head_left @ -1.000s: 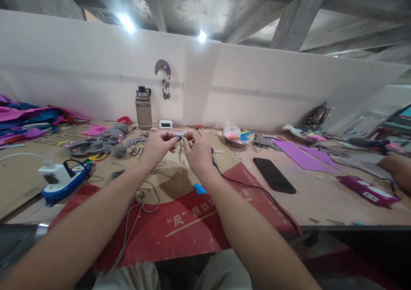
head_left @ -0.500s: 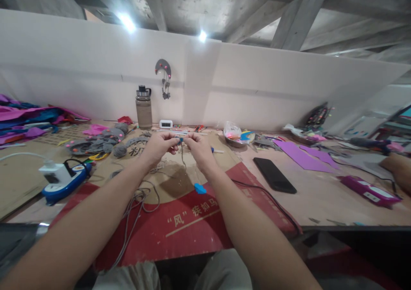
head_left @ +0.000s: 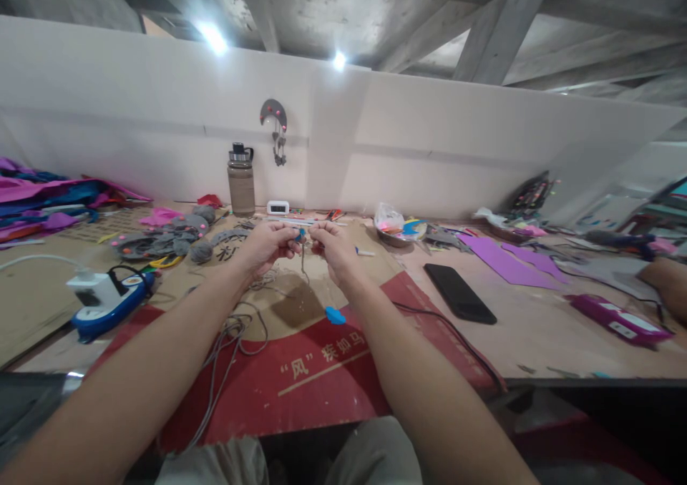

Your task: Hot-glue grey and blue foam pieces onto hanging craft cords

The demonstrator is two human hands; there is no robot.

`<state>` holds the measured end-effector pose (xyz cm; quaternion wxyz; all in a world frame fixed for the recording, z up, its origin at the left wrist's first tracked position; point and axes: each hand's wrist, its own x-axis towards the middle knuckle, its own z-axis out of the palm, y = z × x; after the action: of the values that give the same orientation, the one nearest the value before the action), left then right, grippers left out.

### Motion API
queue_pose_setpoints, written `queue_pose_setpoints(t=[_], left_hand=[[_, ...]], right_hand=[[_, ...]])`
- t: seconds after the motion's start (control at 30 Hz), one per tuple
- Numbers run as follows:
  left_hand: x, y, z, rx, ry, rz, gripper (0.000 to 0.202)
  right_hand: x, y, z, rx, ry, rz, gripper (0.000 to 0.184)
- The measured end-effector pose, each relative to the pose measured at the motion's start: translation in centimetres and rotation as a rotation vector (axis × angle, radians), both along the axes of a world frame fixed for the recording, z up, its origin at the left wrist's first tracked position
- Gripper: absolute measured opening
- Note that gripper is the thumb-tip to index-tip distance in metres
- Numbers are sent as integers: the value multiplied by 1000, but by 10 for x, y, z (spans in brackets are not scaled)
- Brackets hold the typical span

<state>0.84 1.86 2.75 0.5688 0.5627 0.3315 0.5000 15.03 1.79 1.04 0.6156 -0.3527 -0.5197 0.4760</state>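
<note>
Over the cardboard (head_left: 343, 406), my left hand (head_left: 271, 247) pinches a small blue piece (head_left: 301, 234) between thumb and fingertips. A grey cord (head_left: 304, 263) hangs down from beside that piece. Just to its right is my right hand (head_left: 330, 245), thumb and fingers closed together; whatever they hold is too small to make out. On the cardboard below lies another blue piece (head_left: 335, 316), flat and with a wavy edge. A tangle of loose grey cord (head_left: 230, 338) runs under my left forearm to the cardboard's front edge.
A blue power strip (head_left: 112, 313) with a white plug stands at the left, near grey felt pieces (head_left: 161, 242). Behind are a bottle (head_left: 241, 184) and a small clock (head_left: 278, 207). To the right lie a phone (head_left: 459, 293), purple sheets (head_left: 504, 260) and another person's hand (head_left: 665, 285).
My right hand has drawn slightly away to the right, and the gap between my fingertips is wider. The small blue piece stays at my left fingertips.
</note>
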Motion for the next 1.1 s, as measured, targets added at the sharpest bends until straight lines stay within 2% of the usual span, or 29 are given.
queue_pose_setpoints(t=[0.27, 0.43, 0.53, 0.6, 0.7, 0.77, 0.93, 1.1], left_hand=[[-5, 8, -2, -26, -68, 56, 9], [-9, 13, 2, -56, -186, 185, 6], [-14, 13, 7, -81, -242, 251, 5], [-18, 14, 11, -80, -286, 278, 4], [-25, 15, 15, -79, -344, 302, 6], [-29, 17, 16, -74, -371, 308, 6], [-36, 20, 16, -48, -415, 305, 3], [-41, 19, 18, -47, -461, 332, 4]], right_hand=[[8, 10, -4, 53, -132, -125, 9], [27, 15, 2, 70, -81, -265, 14], [35, 21, -1, 109, -90, -333, 20], [34, 24, -6, 127, -221, -365, 24], [22, 31, -11, 165, -617, -384, 29], [9, 40, -10, 193, -787, -364, 27], [-31, 79, -6, 252, -1063, -276, 21], [-64, 109, -11, 243, -1324, -197, 22]])
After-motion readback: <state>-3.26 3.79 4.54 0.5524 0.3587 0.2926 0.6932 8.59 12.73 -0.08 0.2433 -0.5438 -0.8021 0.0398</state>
